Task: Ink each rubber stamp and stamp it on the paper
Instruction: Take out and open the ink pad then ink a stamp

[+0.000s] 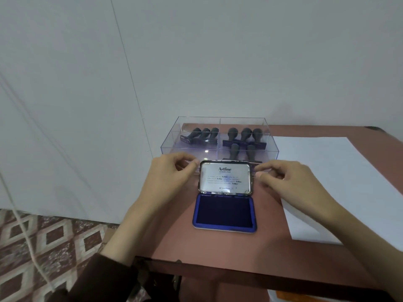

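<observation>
While fingers of our left hand (172, 171) pinch the ink pad lid (224, 178), we cannot tell whether our right hand (290, 182) grips it. The stamps (246, 134) look light and rigid; we would take each by its handle (233, 132).

Two bare hands and one dark sleeve

The left hand (172, 174) and left forearm (126, 225) are uncovered as far as a sleeve (87, 280) low at the left of the view; the sleeve is very dark brown, near black, of soft matt cloth lying in loose folds; its cuff edge is plain and a little uneven; the right hand (290, 184) and right forearm (357, 232) show uncovered to the frame's lower right edge.
</observation>
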### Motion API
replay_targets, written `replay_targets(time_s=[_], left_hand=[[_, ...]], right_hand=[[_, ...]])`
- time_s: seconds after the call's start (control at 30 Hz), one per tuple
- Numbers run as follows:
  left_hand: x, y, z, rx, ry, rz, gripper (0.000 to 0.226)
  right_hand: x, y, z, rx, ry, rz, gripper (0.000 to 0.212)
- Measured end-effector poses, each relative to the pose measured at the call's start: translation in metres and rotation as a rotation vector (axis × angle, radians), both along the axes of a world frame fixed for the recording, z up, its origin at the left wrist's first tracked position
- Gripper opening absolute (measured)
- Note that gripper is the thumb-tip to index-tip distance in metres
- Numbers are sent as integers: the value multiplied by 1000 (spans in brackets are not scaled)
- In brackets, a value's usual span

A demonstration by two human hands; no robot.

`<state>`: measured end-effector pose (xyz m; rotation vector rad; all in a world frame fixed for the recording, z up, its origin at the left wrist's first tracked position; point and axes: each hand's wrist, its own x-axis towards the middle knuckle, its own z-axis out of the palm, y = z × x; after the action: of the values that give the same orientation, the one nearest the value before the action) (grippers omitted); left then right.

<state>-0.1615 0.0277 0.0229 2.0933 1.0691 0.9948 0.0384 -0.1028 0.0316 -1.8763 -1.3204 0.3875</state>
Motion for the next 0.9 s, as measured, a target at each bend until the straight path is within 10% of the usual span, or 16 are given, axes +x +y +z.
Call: replay_targets(time_s=[0.17, 0.47, 0.9], left_hand=[[7, 19, 6, 341, -79, 283, 28], [16, 51, -22, 50, -124, 228, 46], [19, 52, -28, 69, -158, 233, 57]], right_hand=[[9, 22, 43, 292, -194, -104, 11], [6, 108, 58, -315, -703, -28, 27], [-7, 121, 46, -343, -623, -72, 40]])
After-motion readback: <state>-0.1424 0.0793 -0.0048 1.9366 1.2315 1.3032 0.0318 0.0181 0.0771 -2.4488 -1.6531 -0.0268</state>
